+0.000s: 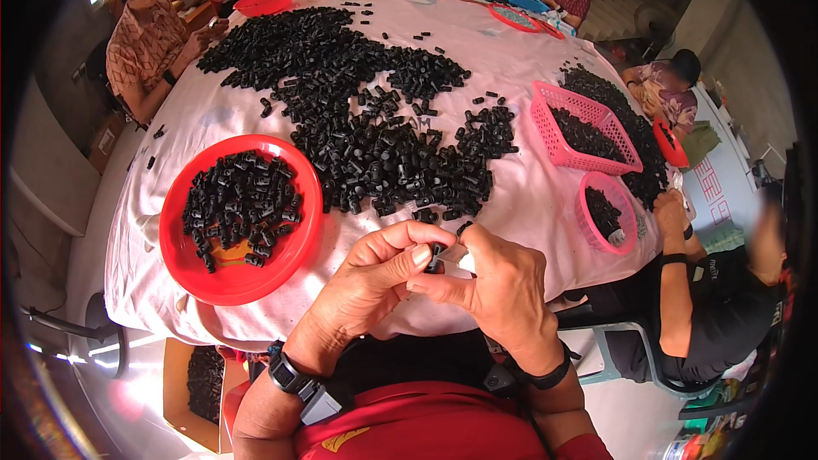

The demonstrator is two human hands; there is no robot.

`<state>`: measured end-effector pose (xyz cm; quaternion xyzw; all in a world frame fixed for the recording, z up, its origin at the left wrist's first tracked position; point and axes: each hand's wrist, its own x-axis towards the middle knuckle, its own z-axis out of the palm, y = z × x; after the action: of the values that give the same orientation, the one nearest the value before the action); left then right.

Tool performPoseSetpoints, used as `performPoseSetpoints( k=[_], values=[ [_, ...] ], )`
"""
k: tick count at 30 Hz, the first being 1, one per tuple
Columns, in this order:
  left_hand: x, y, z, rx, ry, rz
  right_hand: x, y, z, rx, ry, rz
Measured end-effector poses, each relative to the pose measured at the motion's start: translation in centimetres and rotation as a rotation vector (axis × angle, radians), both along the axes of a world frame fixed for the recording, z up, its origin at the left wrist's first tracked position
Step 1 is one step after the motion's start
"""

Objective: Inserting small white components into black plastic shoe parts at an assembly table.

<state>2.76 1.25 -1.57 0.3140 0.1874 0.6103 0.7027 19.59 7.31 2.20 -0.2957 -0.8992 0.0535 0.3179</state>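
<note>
Left hand [375, 277] and right hand [503, 285] together pinch 1 small black part [435, 255] over the tabletop's [511, 196] near edge. A red bowl [241, 218] of parts sits left; the black pile [375, 119] spreads beyond, 2 pink baskets [588, 128] right.

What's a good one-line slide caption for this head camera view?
Left hand and right hand pinch a small black plastic part over a cloth-covered table, beside a red bowl of similar parts.
</note>
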Motion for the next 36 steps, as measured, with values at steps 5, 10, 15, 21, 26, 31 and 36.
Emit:
performPoseSetpoints(
  k=[5, 10, 15, 21, 26, 31, 36],
  values=[
    [0.1, 0.0, -0.3, -0.022, 0.020, 0.029, -0.1, 0.0, 0.1, -0.005, -0.009, 0.000],
    [0.1, 0.1, -0.2, -0.020, -0.004, 0.003, 0.0, 0.2, -0.2, -0.018, -0.014, 0.000],
    [0.1, 0.1, -0.4, -0.023, -0.001, -0.003, 0.1, 0.3, -0.2, -0.052, 0.007, 0.031],
    [0.3, 0.1, -0.3, -0.034, -0.018, 0.014, -0.3, 0.0, -0.4, -0.090, 0.002, 0.020],
    [-0.1, 0.0, -0.2, -0.021, -0.054, -0.038, 0.1, 0.0, 0.1, -0.031, 0.032, 0.025],
    [0.1, 0.0, -0.3, -0.066, 0.015, 0.016, -0.1, 0.1, -0.1, -0.037, 0.012, 0.010],
    [0.1, -0.1, 0.4, -0.084, -0.028, 0.013, -0.2, 0.1, -0.2, -0.065, 0.044, 0.076]
  ],
)
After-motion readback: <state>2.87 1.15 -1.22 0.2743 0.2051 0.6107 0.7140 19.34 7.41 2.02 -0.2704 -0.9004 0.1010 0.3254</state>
